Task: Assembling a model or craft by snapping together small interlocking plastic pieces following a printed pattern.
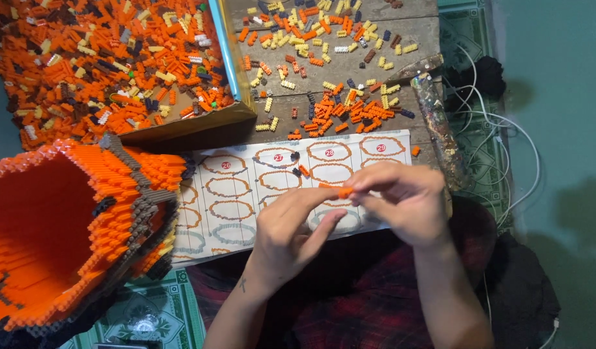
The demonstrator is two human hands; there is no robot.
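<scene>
Worn wooden board (350, 71) strewn with loose bricks (340, 110) | instruction sheet (246, 194) flat beneath for reference | left hand (288, 229) and right hand (401, 197) meet, fingertips pinching small orange brick (344, 192) above sheet | hollow orange model (72, 226) near left, box of bricks (110, 58) behind

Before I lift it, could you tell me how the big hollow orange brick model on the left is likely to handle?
The orange brick model is probably heavy, being large with walls many small bricks thick. It is likely brittle: pressed-together layers may split if gripped by one wall. Being hollow and lying tilted, it could well roll or shift when pushed.
</scene>
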